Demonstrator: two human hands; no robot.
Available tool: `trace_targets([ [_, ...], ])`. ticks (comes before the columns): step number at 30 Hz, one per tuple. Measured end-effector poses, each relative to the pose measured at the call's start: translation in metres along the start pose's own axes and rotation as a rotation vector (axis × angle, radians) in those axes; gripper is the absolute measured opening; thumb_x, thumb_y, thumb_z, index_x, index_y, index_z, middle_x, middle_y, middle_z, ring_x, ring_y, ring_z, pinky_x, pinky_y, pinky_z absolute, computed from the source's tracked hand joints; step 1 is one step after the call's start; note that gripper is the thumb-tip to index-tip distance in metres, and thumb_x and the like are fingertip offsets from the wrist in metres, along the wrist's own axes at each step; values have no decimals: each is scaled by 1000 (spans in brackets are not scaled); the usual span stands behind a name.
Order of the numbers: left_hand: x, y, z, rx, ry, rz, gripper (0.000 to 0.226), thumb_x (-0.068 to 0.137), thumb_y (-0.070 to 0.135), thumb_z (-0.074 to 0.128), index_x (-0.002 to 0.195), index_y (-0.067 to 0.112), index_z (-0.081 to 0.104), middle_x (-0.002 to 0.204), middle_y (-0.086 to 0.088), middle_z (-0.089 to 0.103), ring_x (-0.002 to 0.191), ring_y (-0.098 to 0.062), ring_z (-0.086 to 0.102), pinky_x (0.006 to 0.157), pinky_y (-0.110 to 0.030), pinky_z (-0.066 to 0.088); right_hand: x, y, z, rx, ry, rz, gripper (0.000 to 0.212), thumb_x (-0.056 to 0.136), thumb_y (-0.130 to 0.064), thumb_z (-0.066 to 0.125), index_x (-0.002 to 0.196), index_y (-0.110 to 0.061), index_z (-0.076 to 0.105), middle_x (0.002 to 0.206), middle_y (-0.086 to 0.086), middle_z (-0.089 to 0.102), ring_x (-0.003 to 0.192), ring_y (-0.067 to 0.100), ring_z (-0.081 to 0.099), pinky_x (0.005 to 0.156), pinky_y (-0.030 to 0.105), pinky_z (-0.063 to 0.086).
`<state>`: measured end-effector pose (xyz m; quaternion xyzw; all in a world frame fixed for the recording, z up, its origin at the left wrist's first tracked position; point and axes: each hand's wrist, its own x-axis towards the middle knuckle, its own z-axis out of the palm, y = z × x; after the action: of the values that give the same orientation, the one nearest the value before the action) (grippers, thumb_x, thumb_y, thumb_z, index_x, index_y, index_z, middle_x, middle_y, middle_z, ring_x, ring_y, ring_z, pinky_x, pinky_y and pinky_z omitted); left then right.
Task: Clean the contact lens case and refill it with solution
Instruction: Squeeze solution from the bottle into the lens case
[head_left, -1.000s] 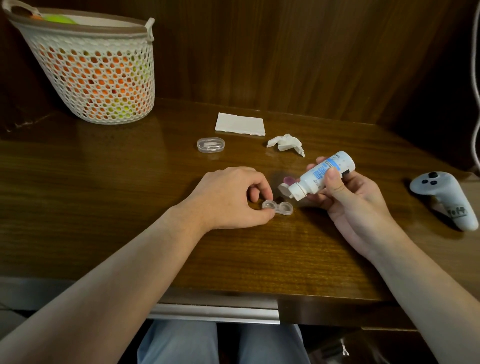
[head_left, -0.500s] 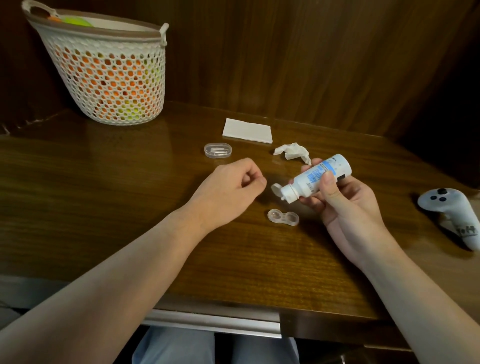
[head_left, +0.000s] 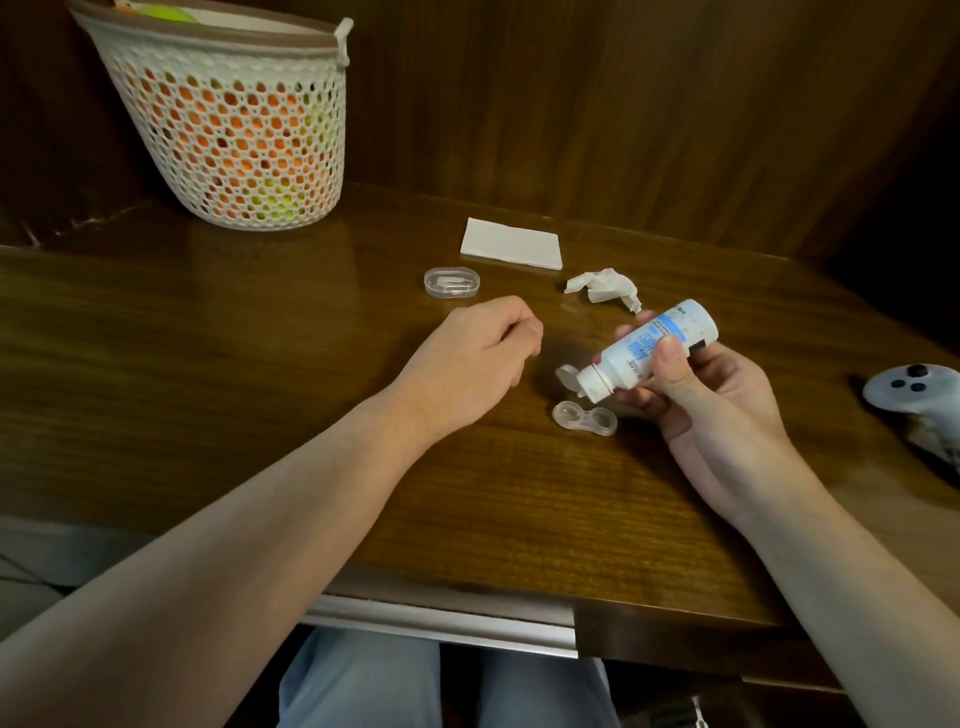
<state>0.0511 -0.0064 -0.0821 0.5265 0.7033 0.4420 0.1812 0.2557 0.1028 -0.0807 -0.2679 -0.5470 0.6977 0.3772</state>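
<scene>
One basket (head_left: 228, 130) stands at the surface's (head_left: 208, 364) far left corner. The right hand (head_left: 691, 384), fingers wrapped round the one solution bottle (head_left: 652, 351), tilts its open nozzle down-left, just above the single lens case (head_left: 585, 417), whose long axis runs left-right. The left hand (head_left: 467, 358), loosely curled and holding nothing, rests farther left.
</scene>
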Motion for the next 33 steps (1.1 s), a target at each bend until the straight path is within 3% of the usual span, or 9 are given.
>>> trace_targets([
  [2,-1,1,0,11,-8,6,29,113,34,43,89,35,61,71,11,63,57,7,56,61,-21,43,0,0,0,2,-4,4,44,88,-28,71,131,-16,69,127,6,79,122,30,74,87,32,66],
  [6,-2,2,-1,25,-5,9,32,114,35,38,89,32,59,73,10,60,56,8,54,63,-22,44,2,0,0,-11,2,0,45,89,-28,71,132,-15,68,127,7,78,122,30,74,97,40,63],
  [18,-4,9,-2,8,-12,-17,35,113,35,40,84,29,58,69,8,56,52,2,50,63,-27,45,1,1,1,-30,3,3,52,88,-31,72,136,-15,66,126,5,79,121,27,74,91,34,65],
  [23,-4,11,-1,17,-8,-23,35,113,36,41,83,31,58,69,10,57,53,1,51,66,-27,44,1,0,0,-41,0,0,52,87,-33,73,136,-16,67,126,3,79,120,25,75,80,27,64],
  [33,-4,10,-1,0,-8,-27,36,113,36,42,83,31,60,67,9,57,55,0,51,68,-29,49,2,1,0,-49,0,2,51,87,-34,73,135,-17,67,125,3,79,120,25,75,86,31,66],
])
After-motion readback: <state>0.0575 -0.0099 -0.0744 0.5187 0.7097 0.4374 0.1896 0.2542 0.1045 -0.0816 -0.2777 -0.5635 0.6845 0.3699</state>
